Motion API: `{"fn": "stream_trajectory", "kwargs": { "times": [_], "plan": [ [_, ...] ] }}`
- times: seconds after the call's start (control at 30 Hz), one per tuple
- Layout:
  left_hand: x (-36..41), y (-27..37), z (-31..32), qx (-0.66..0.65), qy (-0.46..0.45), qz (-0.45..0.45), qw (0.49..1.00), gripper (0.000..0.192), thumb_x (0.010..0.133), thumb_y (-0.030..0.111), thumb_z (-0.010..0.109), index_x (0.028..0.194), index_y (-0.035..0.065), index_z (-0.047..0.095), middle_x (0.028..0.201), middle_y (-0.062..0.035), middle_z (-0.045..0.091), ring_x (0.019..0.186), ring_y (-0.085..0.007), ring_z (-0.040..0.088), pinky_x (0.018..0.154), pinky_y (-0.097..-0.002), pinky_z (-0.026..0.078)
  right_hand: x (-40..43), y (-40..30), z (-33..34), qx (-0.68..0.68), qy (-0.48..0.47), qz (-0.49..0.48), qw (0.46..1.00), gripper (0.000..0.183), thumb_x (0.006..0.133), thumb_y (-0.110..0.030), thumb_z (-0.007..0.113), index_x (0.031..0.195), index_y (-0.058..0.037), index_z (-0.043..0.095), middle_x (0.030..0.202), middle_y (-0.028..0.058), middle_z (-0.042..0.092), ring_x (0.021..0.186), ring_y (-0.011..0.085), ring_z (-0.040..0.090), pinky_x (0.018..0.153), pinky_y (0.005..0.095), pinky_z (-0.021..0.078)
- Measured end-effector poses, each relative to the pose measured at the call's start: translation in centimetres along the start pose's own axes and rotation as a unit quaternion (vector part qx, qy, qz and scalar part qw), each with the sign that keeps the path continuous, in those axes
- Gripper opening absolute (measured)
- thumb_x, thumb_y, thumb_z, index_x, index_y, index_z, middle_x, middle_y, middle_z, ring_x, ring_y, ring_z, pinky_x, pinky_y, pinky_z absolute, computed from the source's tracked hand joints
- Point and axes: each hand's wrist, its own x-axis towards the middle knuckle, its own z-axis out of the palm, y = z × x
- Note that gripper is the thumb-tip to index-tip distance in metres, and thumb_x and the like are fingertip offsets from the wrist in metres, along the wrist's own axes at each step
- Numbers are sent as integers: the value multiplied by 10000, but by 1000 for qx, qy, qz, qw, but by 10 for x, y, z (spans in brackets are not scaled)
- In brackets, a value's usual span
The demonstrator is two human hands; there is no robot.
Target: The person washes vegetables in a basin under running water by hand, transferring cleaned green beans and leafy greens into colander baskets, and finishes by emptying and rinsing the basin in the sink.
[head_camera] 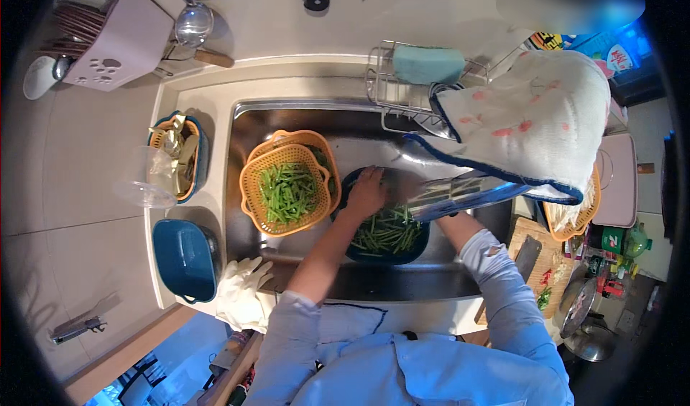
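In the steel sink (259,266) sits a dark teal basin (396,258) with cut green stalks (385,233) in it. My left hand (368,191) is on the basin's far left rim, fingers close together. My right forearm reaches in from the right, under a shiny metal fixture (458,196). Most of my right hand is hidden there; a blurred patch (405,188) over the basin may be part of it. To the left, an orange colander (253,204) holds more cut green stalks (288,193), resting on a second orange colander (329,147).
A white cloth (528,115) with pink prints hangs over the sink's right side. Behind are a wire rack (385,77) and a teal sponge (428,65). A cleaver (527,258) lies on a cutting board (550,252). Rubber gloves (242,293) and an empty teal tub (186,260) are left.
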Motion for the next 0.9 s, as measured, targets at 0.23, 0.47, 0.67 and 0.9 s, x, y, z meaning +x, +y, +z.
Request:
{"fn": "stream_trajectory", "kwargs": {
  "times": [0.23,0.47,0.67,0.9],
  "plan": [
    [-19,-14,31,339,-41,107,934,347,789,287,435,1076,96,479,1316,-92,236,1229,-271,175,943,-496,229,-20,10,47,-44,42,-108,992,609,556,-406,667,1019,-39,519,1117,191,453,1013,315,454,819,397,398],
    [-57,9,37,323,-206,-140,913,469,811,455,348,1176,171,423,1329,-115,203,1213,-302,209,937,-531,198,-27,-11,119,10,102,-122,987,1038,397,-364,762,1252,-108,231,1124,190,439,1022,350,438,821,409,389],
    [-77,-51,86,55,-35,-263,963,537,775,507,390,1147,126,451,1269,-186,292,1136,-343,331,906,-435,308,-45,-59,112,172,100,-16,980,785,501,-304,728,1143,-62,346,1120,193,412,1037,368,414,840,415,388],
    [-79,13,53,-76,149,-204,965,352,760,322,492,1026,93,519,1090,-168,455,1004,-326,451,844,-353,370,-63,-81,83,371,296,-93,875,606,573,-116,668,1099,-30,379,1057,193,445,989,349,446,830,386,380]
  ]
}}
